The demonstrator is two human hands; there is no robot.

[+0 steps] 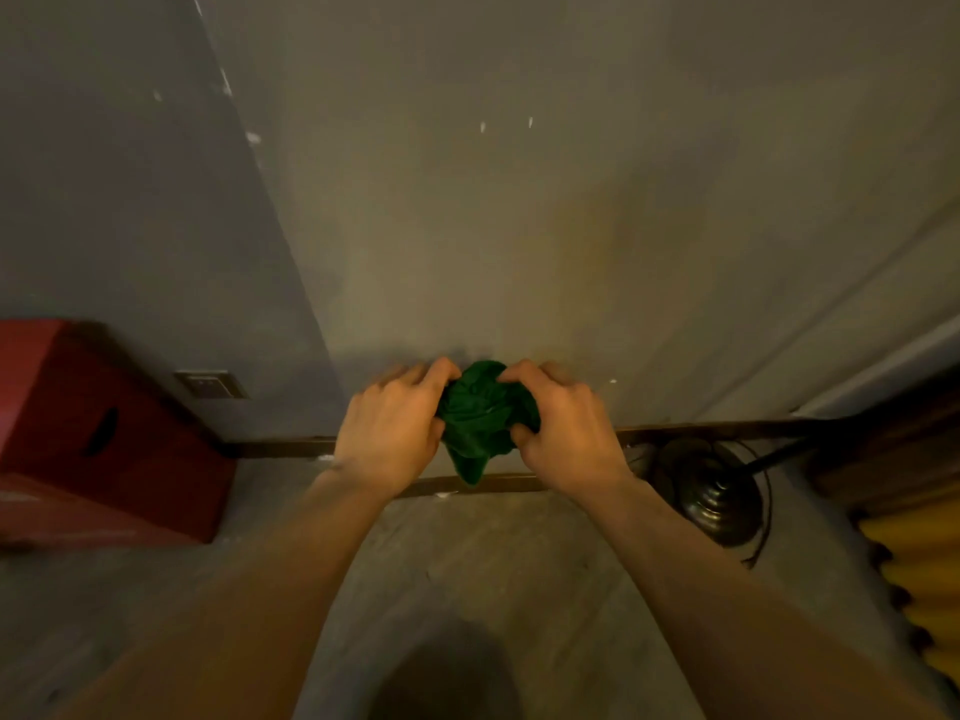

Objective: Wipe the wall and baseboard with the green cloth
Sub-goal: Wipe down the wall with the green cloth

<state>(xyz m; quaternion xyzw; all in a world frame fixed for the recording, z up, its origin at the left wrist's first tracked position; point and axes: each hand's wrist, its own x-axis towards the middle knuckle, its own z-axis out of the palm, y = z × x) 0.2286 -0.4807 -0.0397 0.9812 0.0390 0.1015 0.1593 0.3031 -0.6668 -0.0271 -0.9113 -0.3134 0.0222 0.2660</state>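
Note:
A crumpled green cloth (483,420) is bunched between both of my hands, low in front of the wall. My left hand (392,426) grips its left side and my right hand (563,426) grips its right side, fingers curled into the fabric. A corner of the cloth hangs down over the dark brown baseboard (280,448), which runs along the foot of the grey-beige wall (519,226). The wall carries a few small white chips. Whether the cloth touches the wall cannot be told.
A red box (104,439) with an oval hole stands on the floor at the left, below a wall socket plate (210,384). A black round lamp base (719,493) with a cable sits right of my hands. Yellow ribbed padding (919,589) lies at the right edge. Grey floor (493,553) stretches below.

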